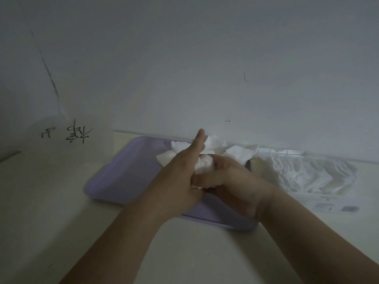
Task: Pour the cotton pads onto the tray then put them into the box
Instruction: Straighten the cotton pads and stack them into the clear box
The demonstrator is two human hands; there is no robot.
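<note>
A lilac tray lies on the pale table against the wall. White cotton pads lie loose at its far right corner. Over the tray, my left hand and my right hand meet around a bunch of pads. My right fingers curl round the bunch from the right. My left hand presses it from the left with the thumb pointing up. A white box with black handwriting stands at the left of the tray.
A crumpled clear plastic bag with a printed label lies flat right of the tray. The white wall rises directly behind the tray. Bare table surface stretches in front and to the left.
</note>
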